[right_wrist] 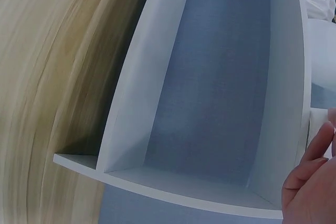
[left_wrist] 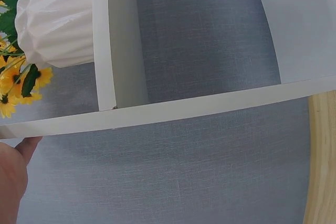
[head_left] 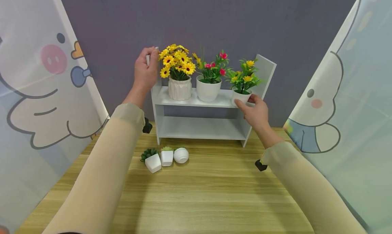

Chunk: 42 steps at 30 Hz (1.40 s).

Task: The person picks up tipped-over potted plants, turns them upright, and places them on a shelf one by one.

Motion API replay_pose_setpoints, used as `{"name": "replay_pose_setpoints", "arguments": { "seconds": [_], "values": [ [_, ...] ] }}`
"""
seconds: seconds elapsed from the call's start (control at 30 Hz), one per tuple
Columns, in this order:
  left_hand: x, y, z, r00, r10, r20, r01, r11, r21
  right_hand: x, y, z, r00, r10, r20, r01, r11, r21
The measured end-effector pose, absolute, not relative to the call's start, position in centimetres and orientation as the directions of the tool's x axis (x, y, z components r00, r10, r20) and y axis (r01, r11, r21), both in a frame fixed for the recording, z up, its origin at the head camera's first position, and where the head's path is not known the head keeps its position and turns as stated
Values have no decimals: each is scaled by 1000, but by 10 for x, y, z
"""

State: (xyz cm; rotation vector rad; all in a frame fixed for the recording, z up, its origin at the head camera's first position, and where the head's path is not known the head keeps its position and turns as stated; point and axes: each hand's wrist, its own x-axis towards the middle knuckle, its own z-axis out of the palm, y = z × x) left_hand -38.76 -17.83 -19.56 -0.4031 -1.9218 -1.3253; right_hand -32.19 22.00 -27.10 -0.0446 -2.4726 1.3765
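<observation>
A white two-tier shelf (head_left: 202,128) stands against the grey backdrop. My left hand (head_left: 146,69) grips the top of its left side panel (left_wrist: 210,104), with the fingertips partly hidden behind it. At the right end of the upper board, my right hand (head_left: 258,114) holds a small white pot of yellow flowers (head_left: 242,96) between thumb and fingers. Beside it stands a white pot with pink-red flowers (head_left: 209,91). A ribbed white pot of sunflowers (head_left: 180,89) occupies the left end, close to my left hand.
On the wooden table (head_left: 208,189), in front of the shelf's left part, lie a dark green succulent in a white pot (head_left: 153,163), a light green one (head_left: 167,158) and a round white pot (head_left: 181,155). Cartoon-printed curtains (head_left: 333,101) hang at both sides.
</observation>
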Motion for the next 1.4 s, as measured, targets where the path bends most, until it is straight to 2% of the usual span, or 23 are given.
{"name": "replay_pose_setpoints", "arguments": {
  "seconds": [0.7,1.4],
  "values": [
    [-385,-178,-195,-671,-160,724,621,412,667,-342,210,-275,-918,269,293,-108,539,-835],
    [-387,-176,-195,-664,-164,729,625,411,663,-348,220,-277,-951,202,234,-123,447,-886]
  ]
}}
